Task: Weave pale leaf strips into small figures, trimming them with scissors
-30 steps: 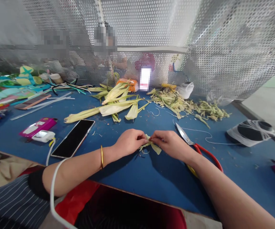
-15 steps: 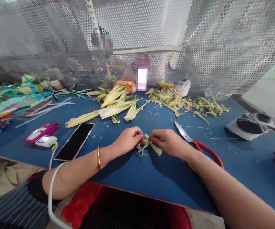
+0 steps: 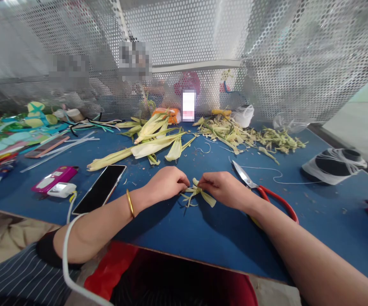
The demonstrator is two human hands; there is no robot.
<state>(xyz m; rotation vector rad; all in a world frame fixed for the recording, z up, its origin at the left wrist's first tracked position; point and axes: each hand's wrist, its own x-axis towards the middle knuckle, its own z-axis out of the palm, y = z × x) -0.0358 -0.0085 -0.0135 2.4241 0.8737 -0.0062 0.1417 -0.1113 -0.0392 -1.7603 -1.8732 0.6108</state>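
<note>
A small knot of pale green corn-husk strips (image 3: 197, 193) lies on the blue table (image 3: 203, 238) between my hands. My left hand (image 3: 166, 183), a gold bangle on its wrist, pinches the bundle's left end with closed fingers. My right hand (image 3: 223, 189) pinches the right end the same way. Loose strip ends hang out below and to the right of the bundle.
Red-handled scissors (image 3: 260, 193) lie just right of my right hand, with white thread (image 3: 278, 176) beyond. A black phone (image 3: 100, 188), a pink device (image 3: 54, 176), whole husks (image 3: 148, 142), husk scraps (image 3: 250, 138), a thread spool (image 3: 333, 163), and a perforated metal screen (image 3: 266, 63) surround the spot.
The view has shifted slightly. Both hands stay pinched on the husk bundle, with the fingers working it a little; the bundle looks slightly tighter.
</note>
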